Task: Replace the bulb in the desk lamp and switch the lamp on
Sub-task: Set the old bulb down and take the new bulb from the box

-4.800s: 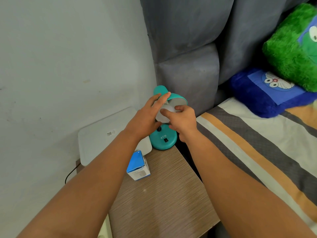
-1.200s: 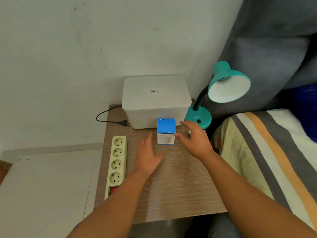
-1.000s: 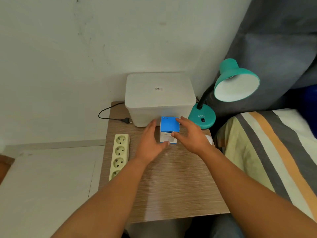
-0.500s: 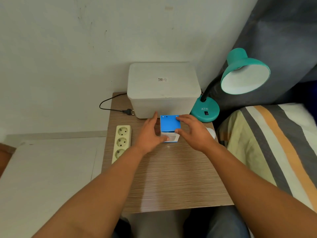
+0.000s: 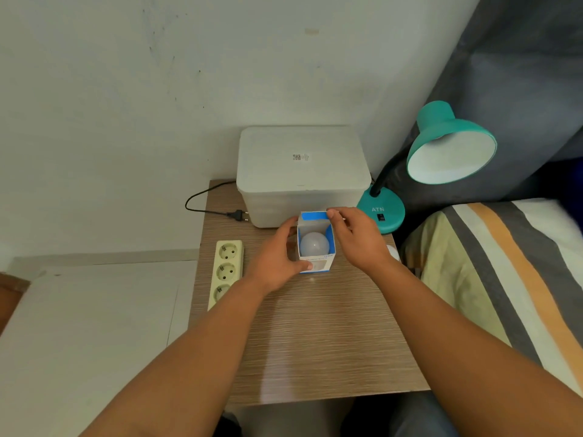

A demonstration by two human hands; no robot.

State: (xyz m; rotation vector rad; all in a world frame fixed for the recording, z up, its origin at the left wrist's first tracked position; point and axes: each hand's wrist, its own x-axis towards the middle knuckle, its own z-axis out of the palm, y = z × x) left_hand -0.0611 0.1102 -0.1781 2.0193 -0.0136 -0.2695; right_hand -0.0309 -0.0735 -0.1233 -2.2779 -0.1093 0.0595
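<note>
On the wooden bedside table (image 5: pixel 315 342), against the wall, stands a white lidded box (image 5: pixel 299 175); right of it, the teal desk lamp (image 5: pixel 441 152), shade tilted toward me. Left edge: cream power strip (image 5: pixel 227 269), with the lamp's plug (image 5: pixel 238 214) lying unplugged nearby. Centre: my left hand (image 5: pixel 274 263) grips the small blue bulb carton (image 5: pixel 315 247); my right hand (image 5: pixel 359 241) pinches its opened flap. Inside sits the white bulb (image 5: pixel 314 244)
</note>
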